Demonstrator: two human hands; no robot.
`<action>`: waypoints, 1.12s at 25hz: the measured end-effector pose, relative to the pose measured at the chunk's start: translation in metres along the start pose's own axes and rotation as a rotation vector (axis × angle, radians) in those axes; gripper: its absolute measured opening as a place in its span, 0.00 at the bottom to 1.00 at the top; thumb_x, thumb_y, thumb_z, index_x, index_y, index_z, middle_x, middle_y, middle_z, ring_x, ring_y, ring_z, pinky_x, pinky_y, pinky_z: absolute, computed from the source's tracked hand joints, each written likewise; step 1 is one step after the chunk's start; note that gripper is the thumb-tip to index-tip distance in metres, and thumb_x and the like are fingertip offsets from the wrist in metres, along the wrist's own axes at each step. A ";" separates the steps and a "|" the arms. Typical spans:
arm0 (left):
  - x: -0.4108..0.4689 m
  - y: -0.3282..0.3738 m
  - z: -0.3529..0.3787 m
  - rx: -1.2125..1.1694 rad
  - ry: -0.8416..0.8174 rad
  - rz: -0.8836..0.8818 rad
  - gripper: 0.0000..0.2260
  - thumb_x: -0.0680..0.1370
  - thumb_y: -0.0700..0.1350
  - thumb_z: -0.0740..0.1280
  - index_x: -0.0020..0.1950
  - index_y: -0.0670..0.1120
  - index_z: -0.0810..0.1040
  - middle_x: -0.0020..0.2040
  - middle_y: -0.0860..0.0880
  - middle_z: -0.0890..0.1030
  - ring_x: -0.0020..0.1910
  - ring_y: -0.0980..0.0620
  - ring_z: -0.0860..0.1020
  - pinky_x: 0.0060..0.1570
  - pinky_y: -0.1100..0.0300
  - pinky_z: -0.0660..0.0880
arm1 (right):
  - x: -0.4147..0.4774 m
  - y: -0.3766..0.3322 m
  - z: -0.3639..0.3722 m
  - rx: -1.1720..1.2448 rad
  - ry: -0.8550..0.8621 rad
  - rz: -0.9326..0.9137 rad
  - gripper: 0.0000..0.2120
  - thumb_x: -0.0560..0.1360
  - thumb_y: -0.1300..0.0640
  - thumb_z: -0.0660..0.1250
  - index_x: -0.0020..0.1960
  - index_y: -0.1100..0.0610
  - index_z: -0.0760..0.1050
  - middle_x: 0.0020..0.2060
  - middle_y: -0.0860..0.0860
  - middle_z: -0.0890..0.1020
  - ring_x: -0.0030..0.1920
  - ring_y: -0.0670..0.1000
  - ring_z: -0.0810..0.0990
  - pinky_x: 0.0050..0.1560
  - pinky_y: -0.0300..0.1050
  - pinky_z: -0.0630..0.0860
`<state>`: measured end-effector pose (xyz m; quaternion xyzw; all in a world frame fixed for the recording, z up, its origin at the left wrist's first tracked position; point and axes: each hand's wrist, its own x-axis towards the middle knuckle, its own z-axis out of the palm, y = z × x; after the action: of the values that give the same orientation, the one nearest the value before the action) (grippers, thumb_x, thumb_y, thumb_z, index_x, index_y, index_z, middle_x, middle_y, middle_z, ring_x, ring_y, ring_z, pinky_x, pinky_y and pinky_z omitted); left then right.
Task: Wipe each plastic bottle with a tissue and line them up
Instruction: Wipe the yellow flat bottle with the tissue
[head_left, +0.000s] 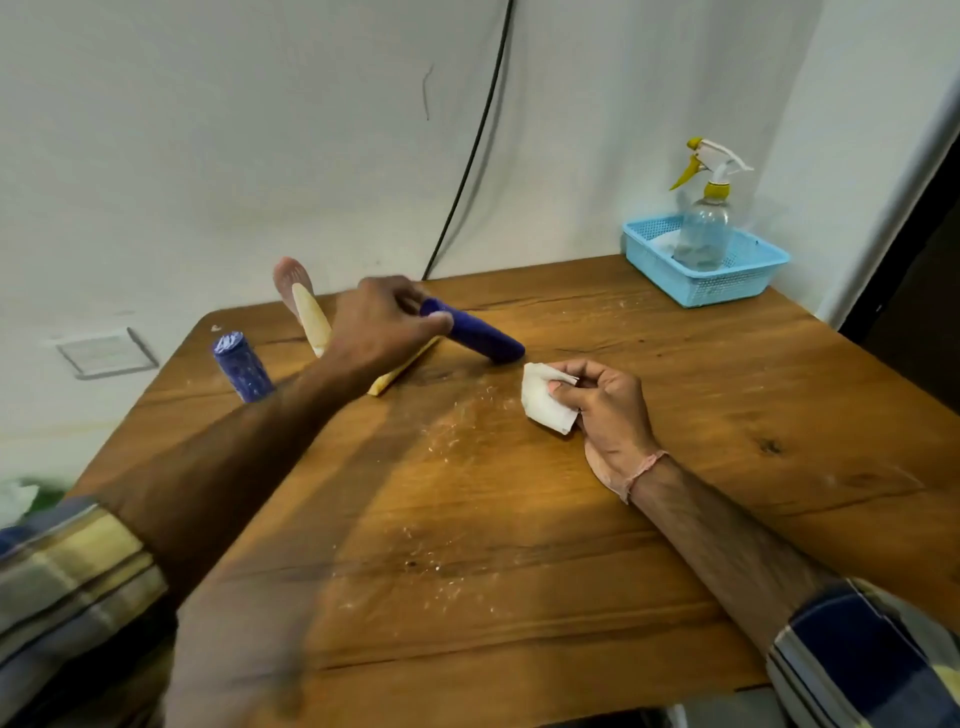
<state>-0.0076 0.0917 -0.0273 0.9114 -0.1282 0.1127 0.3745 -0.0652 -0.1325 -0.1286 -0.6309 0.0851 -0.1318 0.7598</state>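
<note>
A dark blue plastic bottle lies on its side near the far middle of the wooden table, and my left hand grips its left end. Behind my left hand stands a cream bottle with a pink cap, leaning in the wide view. Another blue bottle stands near the far left corner. A cream-coloured bottle lies flat under my left wrist, mostly hidden. My right hand rests on the table and pinches a folded white tissue.
A light blue plastic basket holding a clear spray bottle with a yellow trigger stands at the far right corner. A black cable hangs down the wall behind the table. Dust specks lie scattered over the tabletop.
</note>
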 end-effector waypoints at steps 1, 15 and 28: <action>0.020 0.011 -0.003 0.029 -0.052 0.032 0.12 0.73 0.49 0.77 0.54 0.49 0.83 0.44 0.53 0.83 0.44 0.57 0.81 0.36 0.67 0.73 | 0.000 0.001 -0.001 0.017 -0.002 0.005 0.16 0.71 0.71 0.70 0.40 0.49 0.85 0.43 0.47 0.87 0.44 0.43 0.85 0.39 0.40 0.79; 0.135 0.078 0.039 0.315 -0.278 0.168 0.18 0.72 0.54 0.77 0.53 0.41 0.84 0.42 0.48 0.83 0.39 0.55 0.79 0.34 0.65 0.76 | -0.002 0.000 0.001 0.006 0.017 0.007 0.13 0.73 0.69 0.70 0.42 0.50 0.83 0.46 0.46 0.85 0.47 0.45 0.83 0.34 0.34 0.77; 0.115 0.069 0.032 0.280 -0.288 0.157 0.22 0.70 0.56 0.79 0.54 0.41 0.83 0.42 0.50 0.81 0.38 0.55 0.78 0.32 0.67 0.71 | -0.002 -0.001 0.001 -0.004 -0.015 -0.015 0.14 0.73 0.70 0.69 0.42 0.51 0.83 0.43 0.44 0.85 0.45 0.43 0.83 0.34 0.33 0.77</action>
<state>0.0827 0.0041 0.0301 0.9485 -0.2339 0.0267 0.2121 -0.0670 -0.1312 -0.1277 -0.6341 0.0750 -0.1324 0.7582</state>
